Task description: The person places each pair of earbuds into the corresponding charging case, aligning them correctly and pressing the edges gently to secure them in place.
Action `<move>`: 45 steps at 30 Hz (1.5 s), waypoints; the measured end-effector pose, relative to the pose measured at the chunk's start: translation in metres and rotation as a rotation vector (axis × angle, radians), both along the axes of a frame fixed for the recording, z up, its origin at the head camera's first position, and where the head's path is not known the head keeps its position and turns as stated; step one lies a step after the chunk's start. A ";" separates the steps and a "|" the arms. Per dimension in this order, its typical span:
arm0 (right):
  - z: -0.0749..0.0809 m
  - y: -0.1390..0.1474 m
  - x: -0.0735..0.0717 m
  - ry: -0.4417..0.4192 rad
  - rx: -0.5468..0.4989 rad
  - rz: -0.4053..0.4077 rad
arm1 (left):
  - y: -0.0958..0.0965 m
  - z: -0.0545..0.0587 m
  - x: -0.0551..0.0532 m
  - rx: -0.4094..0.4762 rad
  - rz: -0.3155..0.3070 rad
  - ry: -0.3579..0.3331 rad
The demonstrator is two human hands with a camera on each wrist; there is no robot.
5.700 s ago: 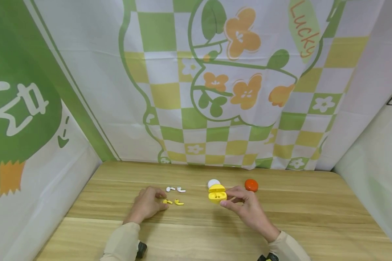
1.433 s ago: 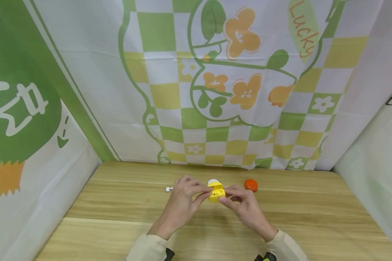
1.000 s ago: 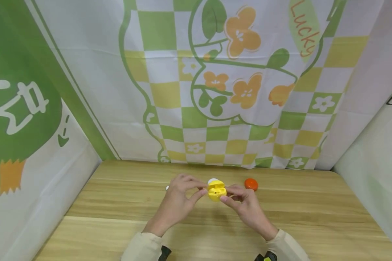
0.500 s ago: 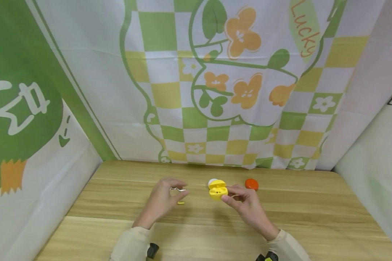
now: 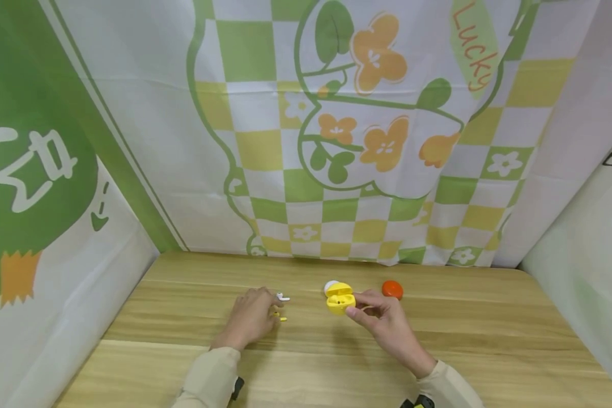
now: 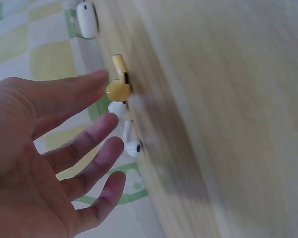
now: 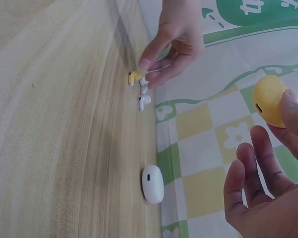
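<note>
My right hand [image 5: 387, 328] holds a round yellow earbud case [image 5: 340, 301] above the table, pinched at its side, with the lid raised. A dark socket shows inside it. My left hand [image 5: 250, 317] is low over the table, thumb and fingers spread around the near side of a yellow earbud [image 6: 118, 91]. In the left wrist view a gap shows between thumb and fingertips. Just behind that bud lie two white earbuds, one of them [image 5: 283, 297] plain in the head view, the other hidden there by the left hand.
A white earbud case [image 7: 153, 184] stands behind the yellow one, partly covered by it in the head view. To its right sits a red round case [image 5: 392, 289]. A patterned cloth [image 5: 357, 221] hangs along the back edge of the wooden table [image 5: 438, 317].
The left hand has gone from the yellow case back left and down to the remaining yellow earbud on the table. Earlier, two yellow earbuds lay there. The right hand stays put with the case.
</note>
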State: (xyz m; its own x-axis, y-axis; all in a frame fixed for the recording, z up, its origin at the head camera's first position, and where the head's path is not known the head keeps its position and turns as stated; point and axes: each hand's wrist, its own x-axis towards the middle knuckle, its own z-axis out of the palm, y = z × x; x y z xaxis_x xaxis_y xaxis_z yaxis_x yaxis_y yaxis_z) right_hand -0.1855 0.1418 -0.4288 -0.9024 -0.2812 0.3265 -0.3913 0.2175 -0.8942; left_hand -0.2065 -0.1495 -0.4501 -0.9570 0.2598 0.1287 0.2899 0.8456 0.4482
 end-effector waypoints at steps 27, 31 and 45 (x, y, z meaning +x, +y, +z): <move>0.000 0.000 0.001 -0.010 0.005 0.010 | -0.004 -0.011 -0.002 0.010 -0.002 -0.020; 0.001 0.000 0.002 -0.023 0.009 0.006 | -0.003 -0.009 -0.002 0.040 0.002 -0.024; -0.001 0.001 -0.002 0.009 -0.003 0.026 | 0.008 0.014 0.003 0.329 -0.043 -0.049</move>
